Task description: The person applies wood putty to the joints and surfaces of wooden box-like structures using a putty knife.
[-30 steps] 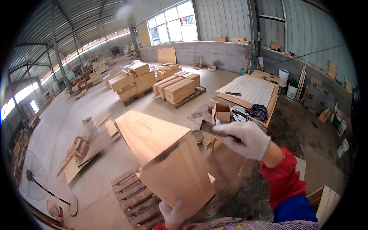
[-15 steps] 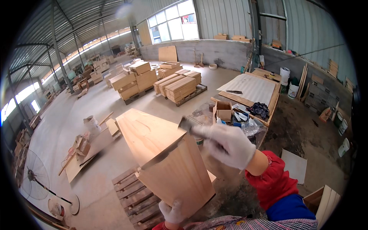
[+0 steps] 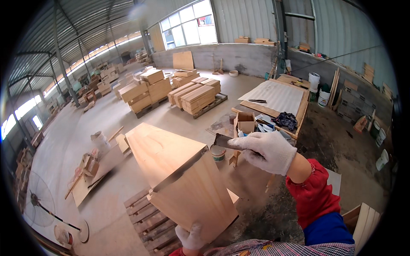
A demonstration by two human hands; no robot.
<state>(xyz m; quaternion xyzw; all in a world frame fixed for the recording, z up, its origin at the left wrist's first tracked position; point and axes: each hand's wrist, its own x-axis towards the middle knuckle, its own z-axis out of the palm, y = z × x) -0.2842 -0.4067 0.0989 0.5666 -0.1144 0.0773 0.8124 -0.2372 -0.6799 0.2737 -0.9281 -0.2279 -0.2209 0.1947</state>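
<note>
A pale wooden box [image 3: 192,196] stands before me, a dark band [image 3: 181,170] running along the edge between its top and near face. My left hand [image 3: 192,236], in a white glove, is closed on the box's lower near edge; some of its fingers are hidden. In my right hand [image 3: 271,151], also gloved, is a putty knife [image 3: 224,141] with a dark-smeared blade. That blade is just right of the box's upper right corner, apart from it. Below the knife sits a small open can [image 3: 218,153].
A slatted wooden pallet [image 3: 145,222] lies under and left of the box. On my right, a cluttered bench holds a cardboard box [image 3: 246,123] and a dark plastic bag [image 3: 286,120]. Stacked wooden boxes [image 3: 149,91] stand farther back; a fan [image 3: 37,200] is at far left.
My right hand has drawn the putty knife away from the box's corner, to the right. My left hand stays on the box, and the whole view has shifted slightly.
</note>
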